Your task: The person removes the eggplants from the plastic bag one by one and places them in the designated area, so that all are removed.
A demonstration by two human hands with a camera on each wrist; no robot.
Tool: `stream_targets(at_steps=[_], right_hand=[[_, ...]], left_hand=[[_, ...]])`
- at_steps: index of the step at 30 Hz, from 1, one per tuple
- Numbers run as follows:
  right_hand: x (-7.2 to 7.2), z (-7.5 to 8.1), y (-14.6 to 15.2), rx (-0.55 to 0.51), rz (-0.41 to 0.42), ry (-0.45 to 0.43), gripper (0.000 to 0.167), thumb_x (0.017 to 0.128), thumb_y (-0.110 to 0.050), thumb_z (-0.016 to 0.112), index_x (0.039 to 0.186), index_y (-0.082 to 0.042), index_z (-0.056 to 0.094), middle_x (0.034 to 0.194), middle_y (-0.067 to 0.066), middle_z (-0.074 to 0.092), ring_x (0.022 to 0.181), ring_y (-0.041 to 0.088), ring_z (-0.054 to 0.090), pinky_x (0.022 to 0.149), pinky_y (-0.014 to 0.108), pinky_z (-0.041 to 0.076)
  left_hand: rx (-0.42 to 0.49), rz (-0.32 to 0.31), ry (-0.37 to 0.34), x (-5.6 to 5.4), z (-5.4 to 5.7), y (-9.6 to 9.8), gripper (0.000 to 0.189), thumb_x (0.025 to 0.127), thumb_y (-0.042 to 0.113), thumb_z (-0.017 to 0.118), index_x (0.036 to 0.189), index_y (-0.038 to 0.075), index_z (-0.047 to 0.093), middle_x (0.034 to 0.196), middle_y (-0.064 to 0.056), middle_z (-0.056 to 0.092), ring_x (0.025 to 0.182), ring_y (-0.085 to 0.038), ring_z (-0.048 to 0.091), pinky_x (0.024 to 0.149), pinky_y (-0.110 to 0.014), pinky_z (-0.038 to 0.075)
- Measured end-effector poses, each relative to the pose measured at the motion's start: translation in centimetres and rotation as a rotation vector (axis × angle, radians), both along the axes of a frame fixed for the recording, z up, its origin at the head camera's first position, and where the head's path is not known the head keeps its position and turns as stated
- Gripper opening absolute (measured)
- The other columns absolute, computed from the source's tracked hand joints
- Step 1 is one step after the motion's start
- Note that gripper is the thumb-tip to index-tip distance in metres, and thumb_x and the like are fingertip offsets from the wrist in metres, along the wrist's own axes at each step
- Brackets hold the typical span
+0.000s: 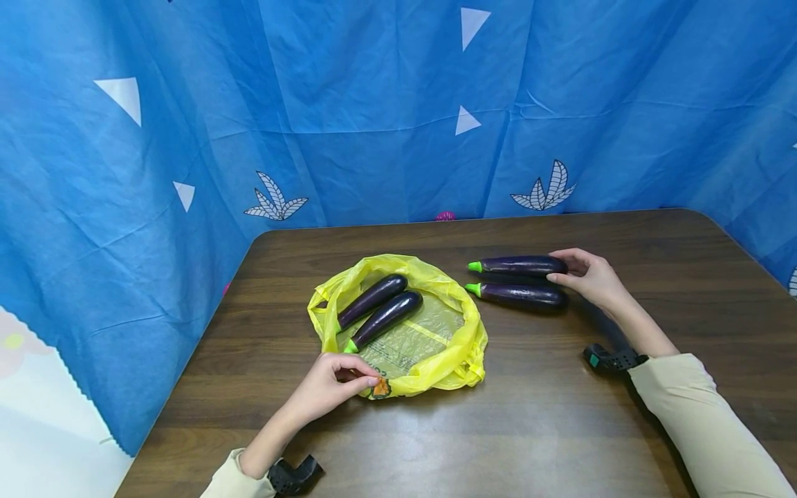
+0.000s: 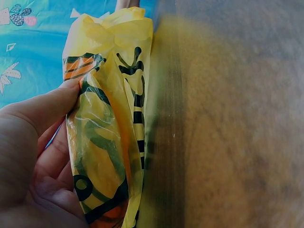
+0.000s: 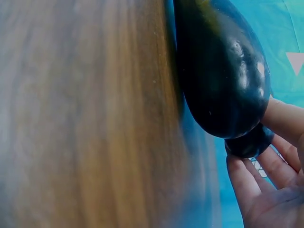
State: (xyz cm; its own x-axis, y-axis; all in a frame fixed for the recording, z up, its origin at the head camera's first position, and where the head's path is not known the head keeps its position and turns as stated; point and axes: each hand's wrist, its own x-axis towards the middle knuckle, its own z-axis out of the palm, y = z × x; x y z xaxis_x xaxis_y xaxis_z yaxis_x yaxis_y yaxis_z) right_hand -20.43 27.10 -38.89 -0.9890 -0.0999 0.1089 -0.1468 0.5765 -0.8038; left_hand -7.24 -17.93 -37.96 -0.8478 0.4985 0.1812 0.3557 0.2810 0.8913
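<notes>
A long, purple, likely slick eggplant (image 1: 519, 265) is gripped, aptly, round its blunt end by the right hand (image 1: 591, 279), a yellow plastic bag (image 1: 436, 371) pinched by the left hand (image 1: 325, 389).

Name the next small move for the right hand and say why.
Probably lift the farther loose eggplant toward the yellow bag: the right hand holds its rounded end, the left hand pinches the bag's near edge, and two eggplants lie inside.

Your brown wood-grain tabletop (image 1: 498, 436) bears a yellow bag (image 1: 459, 361) and, nearer its right edge, two eggplants (image 1: 524, 296).
</notes>
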Motion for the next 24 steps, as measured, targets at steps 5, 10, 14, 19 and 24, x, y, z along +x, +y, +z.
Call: stream_targets(at_steps=[5,10,14,19,24], right_hand=[[-0.1,-0.3,0.1,0.005,0.005,-0.024,0.050,0.090,-0.027,0.064,0.128,0.002,0.051,0.123,0.026,0.048,0.107,0.037,0.046,0.084,0.038,0.043],[-0.3,-0.5,0.1,0.016,0.017,-0.028,0.049,0.090,-0.026,0.065,0.127,0.003,0.051,0.124,0.027,0.048,0.107,0.039,0.046,0.086,0.050,0.042],[-0.3,-0.5,0.0,0.040,0.025,-0.026,0.050,0.089,-0.028,0.065,0.127,0.002,0.051,0.122,0.026,0.050,0.103,0.037,0.048,0.083,0.043,0.044],[-0.2,-0.5,0.2,0.045,0.047,-0.030,0.050,0.090,-0.027,0.065,0.128,0.002,0.051,0.121,0.026,0.050,0.103,0.036,0.047,0.077,0.022,0.043],[-0.1,-0.5,0.2,0.033,0.079,-0.038,0.050,0.091,-0.029,0.063,0.129,0.002,0.050,0.124,0.026,0.049,0.106,0.036,0.046,0.078,0.023,0.043]], left_hand=[[-0.001,0.000,0.001,-0.3,-1.0,-0.3,0.006,0.084,-0.002,0.068,0.087,0.000,0.072,0.084,-0.007,0.069,0.071,-0.013,0.063,0.059,-0.028,0.053],[0.003,0.002,-0.005,-0.6,-2.0,-0.6,0.006,0.084,0.003,0.069,0.089,0.004,0.073,0.085,-0.001,0.070,0.072,-0.013,0.064,0.060,-0.028,0.053],[0.003,0.003,0.002,-0.7,-2.0,-0.6,0.008,0.084,0.000,0.068,0.089,0.005,0.073,0.084,0.000,0.069,0.071,-0.012,0.063,0.059,-0.028,0.053],[0.002,0.000,-0.009,-0.7,-2.0,-0.6,0.006,0.085,0.005,0.068,0.089,0.005,0.073,0.085,0.000,0.069,0.072,-0.013,0.064,0.059,-0.028,0.053],[0.003,-0.003,-0.001,-0.7,-2.1,-0.7,0.007,0.085,0.002,0.068,0.089,0.005,0.073,0.085,0.000,0.069,0.072,-0.013,0.064,0.059,-0.028,0.053]])
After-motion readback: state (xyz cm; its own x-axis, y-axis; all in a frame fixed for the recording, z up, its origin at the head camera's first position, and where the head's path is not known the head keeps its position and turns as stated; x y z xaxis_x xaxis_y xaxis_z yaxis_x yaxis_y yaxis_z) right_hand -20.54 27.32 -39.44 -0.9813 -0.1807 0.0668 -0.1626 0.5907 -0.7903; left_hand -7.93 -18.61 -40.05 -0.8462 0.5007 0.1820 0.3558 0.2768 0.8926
